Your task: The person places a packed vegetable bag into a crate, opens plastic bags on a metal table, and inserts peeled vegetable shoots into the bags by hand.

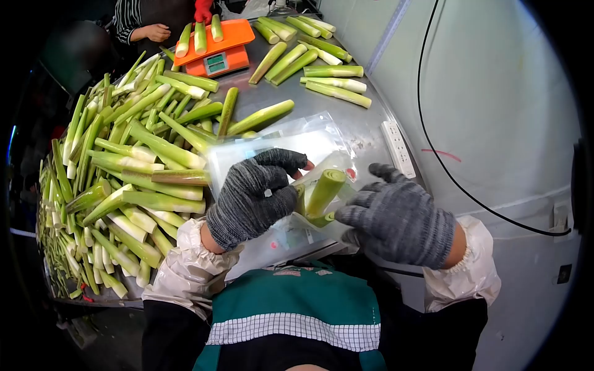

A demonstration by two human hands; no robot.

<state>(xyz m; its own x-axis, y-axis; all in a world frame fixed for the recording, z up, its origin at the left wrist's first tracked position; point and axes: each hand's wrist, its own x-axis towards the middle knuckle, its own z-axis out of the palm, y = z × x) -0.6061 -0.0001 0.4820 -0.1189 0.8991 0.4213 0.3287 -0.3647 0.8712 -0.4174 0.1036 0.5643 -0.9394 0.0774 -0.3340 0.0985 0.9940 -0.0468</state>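
A clear plastic bag [337, 162] is held in front of me with several green-and-white water bamboo stalks [323, 193] standing in it, cut ends toward me. My left hand [257, 195], in a grey knit glove with bare fingertips, is closed, pinching the bag's left edge. On the other side my right hand [402, 219], in the same kind of glove and slightly blurred, has its fingers apart. Its fingertips are close to the stalks and the bag's right edge; whether they touch is hard to see. Flat clear bags [232, 157] lie under and behind my left hand.
A large heap of water bamboo stalks [142, 185] covers the table's left side. Sorted stalks [334, 85] lie at the back right. An orange scale [232, 37] bears three stalks near another person's red-gloved hand [203, 9]. A power strip [397, 148] sits along the right edge.
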